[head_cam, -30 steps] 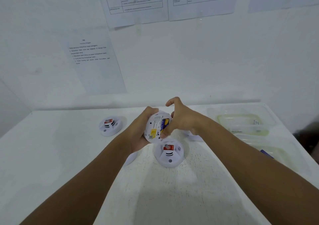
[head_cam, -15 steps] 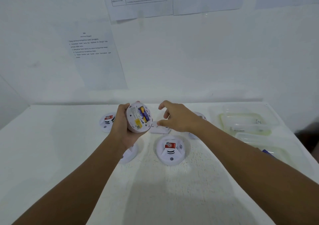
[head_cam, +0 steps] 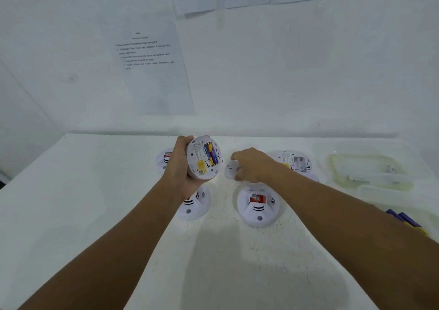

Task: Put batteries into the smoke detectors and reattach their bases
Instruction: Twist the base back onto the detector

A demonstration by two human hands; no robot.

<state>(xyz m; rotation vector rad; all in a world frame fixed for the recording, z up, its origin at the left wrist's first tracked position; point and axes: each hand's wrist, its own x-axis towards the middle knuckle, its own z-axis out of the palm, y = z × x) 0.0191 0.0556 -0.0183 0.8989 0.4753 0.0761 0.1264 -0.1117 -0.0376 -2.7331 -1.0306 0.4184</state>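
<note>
Right hand (head_cam: 251,166) now dropped onto the loose base (head_cam: 231,171) on the counter (head_cam: 95,202), pinching it (fingers blurred), left hand (head_cam: 183,167) gripping the battery-filled detector (head_cam: 204,158) beside it.

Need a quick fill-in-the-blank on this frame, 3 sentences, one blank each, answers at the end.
1. The left hand grips a smoke detector whose open back shows ____ already fitted.
2. The right hand reaches down to a white base lying on the ____.
3. The detector with a red label near the right forearm lies with its red label facing ____.

Missing words: batteries; table; up
</note>
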